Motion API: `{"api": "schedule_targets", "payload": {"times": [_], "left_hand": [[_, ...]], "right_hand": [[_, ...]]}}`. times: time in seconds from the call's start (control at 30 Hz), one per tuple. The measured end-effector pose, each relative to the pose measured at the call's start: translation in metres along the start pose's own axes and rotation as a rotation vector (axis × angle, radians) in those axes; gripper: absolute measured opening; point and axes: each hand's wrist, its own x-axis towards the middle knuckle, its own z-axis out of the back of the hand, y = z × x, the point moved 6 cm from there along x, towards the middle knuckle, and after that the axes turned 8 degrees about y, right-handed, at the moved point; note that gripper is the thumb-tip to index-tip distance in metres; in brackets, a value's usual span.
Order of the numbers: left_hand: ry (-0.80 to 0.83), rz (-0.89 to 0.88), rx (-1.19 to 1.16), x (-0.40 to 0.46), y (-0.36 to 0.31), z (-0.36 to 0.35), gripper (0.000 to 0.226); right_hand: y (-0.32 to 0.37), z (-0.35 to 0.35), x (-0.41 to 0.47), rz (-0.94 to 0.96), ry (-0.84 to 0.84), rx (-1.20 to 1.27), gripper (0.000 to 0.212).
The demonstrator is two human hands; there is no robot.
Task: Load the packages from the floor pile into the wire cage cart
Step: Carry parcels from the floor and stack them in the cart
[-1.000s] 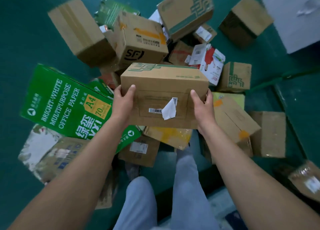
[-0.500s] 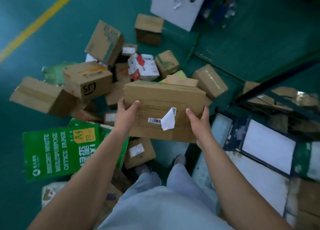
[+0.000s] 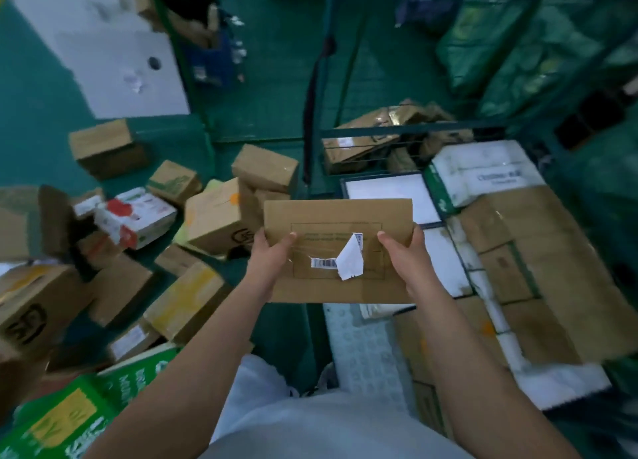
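A person is holding a brown box in the air with both hands, one at each end. The left hand is gripping the left end, thumb lying over the near face; the right hand is gripping the right end the same way. A torn white label is peeling off the box's near face beside a barcode sticker.

The box is hanging over the left edge of the cart, above the line where the green floor is meeting the cart's load. Inside the cart, cardboard boxes and white packages are lying packed side by side, with crumpled brown parcels against its far rail.

On the floor to the left, the pile is lying scattered: brown boxes, a red-and-white carton, and a green paper box at the near left corner. A white sheet is lying at the far left.
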Motion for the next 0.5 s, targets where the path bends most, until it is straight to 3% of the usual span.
{"api": "schedule_targets", "payload": {"times": [0.13,0.33,0.5], "left_hand": [[0.18,-0.009,0.105,0.007,0.002,-0.089,0.104],[0.434,-0.043,0.305,-0.005,0.003,-0.212,0.07],[0.616,0.05,0.414,-0.004,0.026,-0.28,0.074]], "right_hand": [[-0.039,0.088,-0.019,-0.053,-0.166,0.016,0.088],[-0.105,0.19,-0.053,-0.201,-0.392,0.164,0.09],[-0.148,0.232,-0.084,-0.298,-0.545,0.252,0.085]]}}
